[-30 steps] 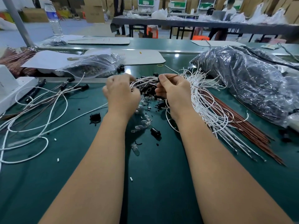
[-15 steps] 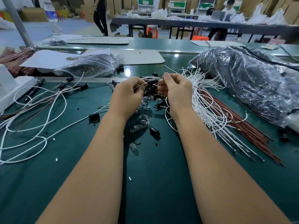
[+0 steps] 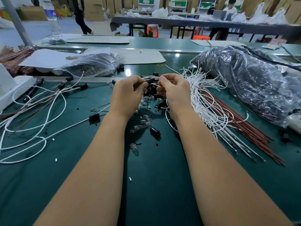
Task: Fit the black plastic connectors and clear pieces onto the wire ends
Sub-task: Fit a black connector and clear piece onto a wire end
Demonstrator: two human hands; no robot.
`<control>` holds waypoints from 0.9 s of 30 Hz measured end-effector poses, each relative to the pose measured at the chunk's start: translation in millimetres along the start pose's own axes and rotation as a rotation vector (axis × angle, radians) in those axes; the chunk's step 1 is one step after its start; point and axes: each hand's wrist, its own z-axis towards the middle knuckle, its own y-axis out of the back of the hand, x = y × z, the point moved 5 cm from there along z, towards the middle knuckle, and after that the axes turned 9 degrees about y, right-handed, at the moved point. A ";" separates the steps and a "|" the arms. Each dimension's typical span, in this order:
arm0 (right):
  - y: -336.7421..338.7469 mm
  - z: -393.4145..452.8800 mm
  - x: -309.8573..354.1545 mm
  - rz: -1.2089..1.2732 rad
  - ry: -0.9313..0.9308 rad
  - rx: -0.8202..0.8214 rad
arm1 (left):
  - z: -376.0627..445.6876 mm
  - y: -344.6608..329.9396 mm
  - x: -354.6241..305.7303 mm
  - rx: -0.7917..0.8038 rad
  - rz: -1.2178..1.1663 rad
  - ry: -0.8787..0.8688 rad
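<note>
Head camera view: the left hand (image 3: pixel 127 95) pinches a black connector (image 3: pixel 150 81) between curled fingertips, and the right hand (image 3: pixel 175 91) pinches a thin wire end (image 3: pixel 157 85) touching it, both raised just above the green table (image 3: pixel 154 185). Loose black connectors (image 3: pixel 154 132) and clear pieces (image 3: pixel 141 125) lie scattered below the wrists. White wires (image 3: pixel 210 110) fan out beside the right hand; finished leads (image 3: pixel 32 110) sprawl well apart on the left. Bare green surface stretches toward the near edge between the forearms.

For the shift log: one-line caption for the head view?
Left hand holds a black connector while right hand feeds in a wire end above the green mat.
</note>
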 end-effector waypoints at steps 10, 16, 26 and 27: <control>1.5 1.1 5.3 0.073 0.004 0.040 | 1.0 -2.3 4.3 0.036 0.017 0.027; 3.8 0.4 7.2 -0.019 0.069 0.010 | 0.6 -2.4 6.4 0.045 -0.013 0.070; -1.0 -1.2 7.4 -0.128 0.095 0.011 | -3.8 -5.7 -3.8 0.105 -0.159 0.111; -0.8 -1.3 7.4 -0.122 0.094 0.003 | -3.7 -5.5 -3.9 0.101 -0.163 0.117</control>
